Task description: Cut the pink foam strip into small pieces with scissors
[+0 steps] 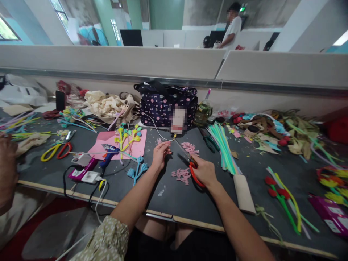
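Note:
My right hand (205, 169) is wrapped round a pair of red-handled scissors (196, 177), its blades pointing up and to the left over the table. My left hand (161, 154) hovers just left of the blades, fingers curled together; anything between them is too small to make out. Beneath the scissors lies a pile of short pink cut pieces (181, 175). A second heap of pink pieces (190, 148) is behind the blades. To the left sits a blue pipe-cleaner flower stem (137, 170).
Pink paper (95, 146) bears yellow and teal pipe-cleaner flowers (127, 139) beside a blue glue gun (109, 156). A power strip (84, 172) lies left, a pipe-cleaner bundle (223, 148) and pliers (210, 140) right. Behind stands a dark patterned bag (154, 105). Another person's arm (7, 170) is far left.

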`<state>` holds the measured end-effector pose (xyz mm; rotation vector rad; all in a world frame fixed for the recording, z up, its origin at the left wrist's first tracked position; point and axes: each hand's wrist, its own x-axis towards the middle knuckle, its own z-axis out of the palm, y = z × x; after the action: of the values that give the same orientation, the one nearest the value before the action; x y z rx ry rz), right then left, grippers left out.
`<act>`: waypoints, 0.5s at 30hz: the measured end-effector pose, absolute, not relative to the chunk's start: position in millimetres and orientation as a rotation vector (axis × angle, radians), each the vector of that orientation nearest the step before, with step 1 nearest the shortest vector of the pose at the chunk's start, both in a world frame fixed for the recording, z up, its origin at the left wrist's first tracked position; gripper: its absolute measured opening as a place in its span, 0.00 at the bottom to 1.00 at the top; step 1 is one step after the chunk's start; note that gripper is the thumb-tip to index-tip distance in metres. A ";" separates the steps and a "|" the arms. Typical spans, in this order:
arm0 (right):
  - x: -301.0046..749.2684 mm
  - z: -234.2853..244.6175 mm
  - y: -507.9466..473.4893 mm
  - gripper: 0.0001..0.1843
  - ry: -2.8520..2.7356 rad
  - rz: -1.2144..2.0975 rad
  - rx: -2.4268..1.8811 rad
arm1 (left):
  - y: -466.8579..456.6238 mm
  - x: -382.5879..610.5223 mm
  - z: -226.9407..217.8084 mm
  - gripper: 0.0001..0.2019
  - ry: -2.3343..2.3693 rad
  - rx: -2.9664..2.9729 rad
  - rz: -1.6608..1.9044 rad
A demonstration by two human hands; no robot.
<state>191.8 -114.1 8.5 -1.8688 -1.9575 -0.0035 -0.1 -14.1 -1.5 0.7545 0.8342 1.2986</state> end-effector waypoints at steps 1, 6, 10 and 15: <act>191.6 8.0 -114.1 0.18 -1.962 -0.002 -1.865 | -14.5 -0.4 -1.3 0.16 0.840 0.748 1.307; 191.0 7.5 -114.2 0.17 -1.994 0.005 -1.854 | -14.5 -2.8 -1.0 0.18 0.880 0.768 1.347; 191.3 7.2 -114.2 0.16 -2.001 -0.015 -1.855 | -12.4 -4.2 -1.8 0.22 0.878 0.750 1.397; 191.6 4.4 -114.2 0.17 -2.011 -0.016 -1.838 | -11.2 -5.8 -2.0 0.22 0.860 0.701 1.316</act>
<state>191.6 -114.2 4.4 -1.8383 -2.0109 -0.0164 -5.8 -11.2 -2.0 0.7015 0.8597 1.3164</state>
